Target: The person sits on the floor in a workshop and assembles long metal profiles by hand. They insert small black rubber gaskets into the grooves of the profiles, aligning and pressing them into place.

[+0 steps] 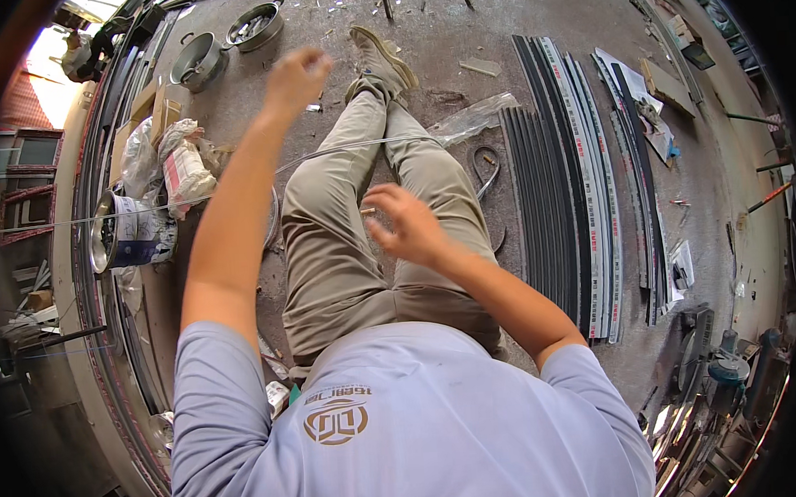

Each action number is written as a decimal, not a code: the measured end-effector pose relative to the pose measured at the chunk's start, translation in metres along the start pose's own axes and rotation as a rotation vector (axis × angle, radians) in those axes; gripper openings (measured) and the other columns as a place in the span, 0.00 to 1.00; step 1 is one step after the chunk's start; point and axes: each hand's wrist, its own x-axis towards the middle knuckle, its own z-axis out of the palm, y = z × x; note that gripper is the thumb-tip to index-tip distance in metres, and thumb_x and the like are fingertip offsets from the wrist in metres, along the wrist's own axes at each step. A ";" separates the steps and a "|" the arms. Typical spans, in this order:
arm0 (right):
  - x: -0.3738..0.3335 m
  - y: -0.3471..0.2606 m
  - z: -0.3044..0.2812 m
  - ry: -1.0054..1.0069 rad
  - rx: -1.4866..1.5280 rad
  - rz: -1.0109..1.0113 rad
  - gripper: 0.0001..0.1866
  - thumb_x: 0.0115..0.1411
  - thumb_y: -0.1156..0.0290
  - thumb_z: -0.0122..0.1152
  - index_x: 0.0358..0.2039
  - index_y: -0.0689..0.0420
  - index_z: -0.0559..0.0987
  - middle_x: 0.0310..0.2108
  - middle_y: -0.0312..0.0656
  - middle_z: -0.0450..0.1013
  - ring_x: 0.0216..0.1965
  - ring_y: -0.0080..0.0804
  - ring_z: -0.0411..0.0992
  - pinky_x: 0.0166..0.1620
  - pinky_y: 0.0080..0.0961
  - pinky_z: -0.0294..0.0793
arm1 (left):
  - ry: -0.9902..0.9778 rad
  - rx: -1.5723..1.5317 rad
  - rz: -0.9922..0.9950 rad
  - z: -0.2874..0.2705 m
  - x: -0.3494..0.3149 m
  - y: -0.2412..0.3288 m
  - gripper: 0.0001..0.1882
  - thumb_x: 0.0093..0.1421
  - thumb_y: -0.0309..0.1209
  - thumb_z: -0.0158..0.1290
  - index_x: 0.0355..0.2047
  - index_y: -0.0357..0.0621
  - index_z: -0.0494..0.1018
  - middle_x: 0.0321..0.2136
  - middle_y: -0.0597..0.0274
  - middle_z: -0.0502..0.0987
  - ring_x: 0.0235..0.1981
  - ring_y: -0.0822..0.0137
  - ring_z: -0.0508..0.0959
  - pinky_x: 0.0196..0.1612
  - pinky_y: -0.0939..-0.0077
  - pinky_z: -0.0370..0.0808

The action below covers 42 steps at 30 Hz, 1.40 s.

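My left hand (297, 81) is raised past my knees, over the floor near the metal pots. Its fingers look half curled and blurred, and I cannot make out anything in them. Over my right thigh hovers my right hand (406, 226), thumb and fingers apart, with nothing visible held. A long thin strip (348, 146) runs across my knees and off to the left; part of it is hidden by my left forearm. Close to my right leg lies a dark curled band (486, 174).
Dark profile bars (545, 223) and pale wrapped strips (606, 229) lie side by side on the right. Two metal pots (199, 63) stand at the far left, a bundled white sack (185, 170) nearer. Clear plastic film (472, 119) lies beyond my right knee.
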 end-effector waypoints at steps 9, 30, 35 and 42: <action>0.017 0.082 0.001 0.114 -0.462 0.069 0.17 0.56 0.69 0.67 0.46 0.60 0.83 0.53 0.48 0.77 0.57 0.48 0.73 0.58 0.44 0.70 | -0.350 0.343 0.272 0.124 -0.129 -0.032 0.15 0.60 0.43 0.64 0.38 0.44 0.83 0.42 0.51 0.81 0.52 0.49 0.79 0.57 0.54 0.75; 0.018 0.081 0.010 0.166 -0.369 0.098 0.48 0.55 0.73 0.67 0.74 0.65 0.57 0.52 0.51 0.78 0.53 0.50 0.75 0.56 0.43 0.70 | -0.151 -0.042 0.380 0.123 -0.161 -0.011 0.11 0.65 0.37 0.59 0.32 0.44 0.74 0.28 0.56 0.79 0.37 0.51 0.81 0.43 0.57 0.74; 0.011 0.087 0.004 0.118 -0.298 0.152 0.51 0.53 0.75 0.68 0.76 0.61 0.55 0.52 0.53 0.78 0.52 0.52 0.76 0.56 0.44 0.70 | -0.155 -0.142 0.440 0.099 -0.178 0.023 0.09 0.64 0.35 0.61 0.38 0.44 0.77 0.29 0.57 0.78 0.36 0.52 0.80 0.43 0.56 0.75; 0.006 0.087 -0.001 0.377 0.098 0.146 0.38 0.62 0.80 0.62 0.73 0.58 0.64 0.56 0.56 0.77 0.54 0.45 0.77 0.51 0.33 0.75 | -0.072 -0.140 0.493 0.074 -0.179 0.033 0.10 0.63 0.36 0.62 0.39 0.44 0.79 0.33 0.57 0.81 0.38 0.53 0.82 0.45 0.59 0.77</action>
